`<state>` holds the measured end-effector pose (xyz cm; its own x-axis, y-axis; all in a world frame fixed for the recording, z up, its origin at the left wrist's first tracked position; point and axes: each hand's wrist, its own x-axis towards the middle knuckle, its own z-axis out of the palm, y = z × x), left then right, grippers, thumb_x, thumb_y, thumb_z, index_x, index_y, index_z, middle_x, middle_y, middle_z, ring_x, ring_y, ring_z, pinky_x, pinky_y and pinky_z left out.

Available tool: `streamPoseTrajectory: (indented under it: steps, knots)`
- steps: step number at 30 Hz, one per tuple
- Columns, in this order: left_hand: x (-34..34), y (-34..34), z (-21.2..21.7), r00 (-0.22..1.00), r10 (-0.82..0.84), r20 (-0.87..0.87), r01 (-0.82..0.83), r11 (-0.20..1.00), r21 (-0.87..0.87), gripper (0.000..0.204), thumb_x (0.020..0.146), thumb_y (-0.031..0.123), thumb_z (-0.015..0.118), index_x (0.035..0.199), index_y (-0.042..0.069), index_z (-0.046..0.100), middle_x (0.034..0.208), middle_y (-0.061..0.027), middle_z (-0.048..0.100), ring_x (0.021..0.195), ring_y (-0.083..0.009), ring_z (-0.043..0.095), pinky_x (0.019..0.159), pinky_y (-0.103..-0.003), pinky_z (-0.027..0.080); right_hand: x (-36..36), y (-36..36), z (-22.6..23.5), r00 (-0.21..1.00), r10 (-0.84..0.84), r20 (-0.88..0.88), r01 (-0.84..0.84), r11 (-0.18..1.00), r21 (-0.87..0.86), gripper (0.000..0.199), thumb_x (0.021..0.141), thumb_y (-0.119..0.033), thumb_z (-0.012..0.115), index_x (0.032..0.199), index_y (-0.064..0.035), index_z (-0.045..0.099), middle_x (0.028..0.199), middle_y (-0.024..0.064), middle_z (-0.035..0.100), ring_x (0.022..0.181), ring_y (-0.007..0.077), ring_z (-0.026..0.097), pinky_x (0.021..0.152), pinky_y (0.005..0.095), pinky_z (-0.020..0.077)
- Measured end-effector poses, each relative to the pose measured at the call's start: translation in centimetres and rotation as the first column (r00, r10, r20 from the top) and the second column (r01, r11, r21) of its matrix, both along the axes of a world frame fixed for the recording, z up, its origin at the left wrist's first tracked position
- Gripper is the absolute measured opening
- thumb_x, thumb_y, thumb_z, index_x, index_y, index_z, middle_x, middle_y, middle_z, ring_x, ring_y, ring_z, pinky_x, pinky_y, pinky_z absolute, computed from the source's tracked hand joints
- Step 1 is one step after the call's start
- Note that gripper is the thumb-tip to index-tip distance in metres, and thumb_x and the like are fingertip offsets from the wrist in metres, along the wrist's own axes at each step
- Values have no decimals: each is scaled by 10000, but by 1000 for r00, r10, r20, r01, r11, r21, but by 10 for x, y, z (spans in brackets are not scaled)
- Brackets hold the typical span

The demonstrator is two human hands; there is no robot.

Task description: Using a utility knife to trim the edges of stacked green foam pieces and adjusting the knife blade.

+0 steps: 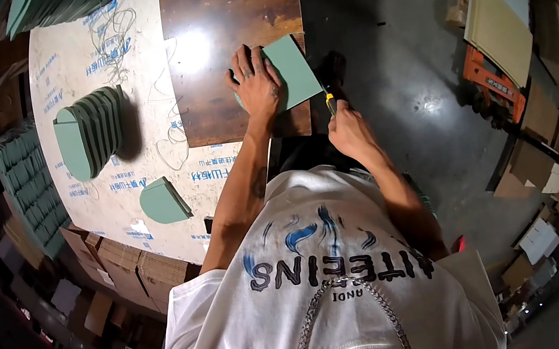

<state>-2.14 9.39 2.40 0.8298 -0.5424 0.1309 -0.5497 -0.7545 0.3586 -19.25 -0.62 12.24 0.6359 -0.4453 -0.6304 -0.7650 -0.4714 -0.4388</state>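
A flat pale-green piece [293, 71], straight-edged on its right side, lies on the dark brown wooden board [227, 3] and juts a little past the board's right edge. My left hand [256, 85] rests on its left part, fingers stretched out and pressing it down. In my right hand [350, 130], closed at the piece's near right corner, is a yellow utility knife [331, 104]. The knife's tip is at the green edge; whether the blade is in the material I cannot tell.
The printed white table [157, 120] holds a stack of rounded green pieces [91, 133], a smaller green piece [164, 201] and loose thread [113, 33]. More green pieces [56, 7] stand at the far left. On the right, an orange pallet jack [494, 83] stands beside stacked sheets [499, 33].
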Motion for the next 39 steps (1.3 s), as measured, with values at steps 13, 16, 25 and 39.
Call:
streamPoseTrajectory:
  steps: [13, 16, 25, 39]
  knots:
    - [2, -2, -4, 1000, -9, -21, 10, 999, 51, 385, 964, 237, 480, 1324, 109, 521, 1475, -164, 434, 1392, -337, 365, 1134, -555, 217, 5, -3, -20, 986, -45, -160, 57, 996, 75, 314, 988, -237, 526, 1083, 53, 450, 914, 346, 649, 931, 485, 641, 790, 546, 525]
    - [-2, 2, -7, 1000, 0, 26, 0, 999, 35, 380, 959, 226, 495, 1316, 102, 532, 1470, -144, 445, 1394, -332, 357, 1127, -577, 219, 2, 3, -20, 994, -35, -99, 39, 999, 38, 301, 990, -220, 525, 1064, 63, 449, 877, 330, 656, 887, 487, 649, 765, 545, 530]
    - [0, -7, 0, 999, -7, 47, 5, 999, 46, 369, 969, 214, 491, 1322, 109, 496, 1474, -146, 427, 1405, -330, 346, 1114, -596, 217, -19, 9, -28, 999, -26, 34, 27, 999, -43, 261, 988, -191, 524, 986, 65, 474, 779, 287, 666, 754, 454, 672, 647, 516, 552]
    - [2, 18, -21, 997, -17, 81, 12, 998, 60, 363, 974, 212, 494, 1317, 96, 518, 1498, -129, 433, 1400, -305, 378, 1121, -576, 226, -73, 57, -133, 929, 251, 272, -167, 940, -297, 332, 896, -84, 555, 1170, 97, 504, 877, 278, 692, 875, 397, 704, 758, 477, 573]
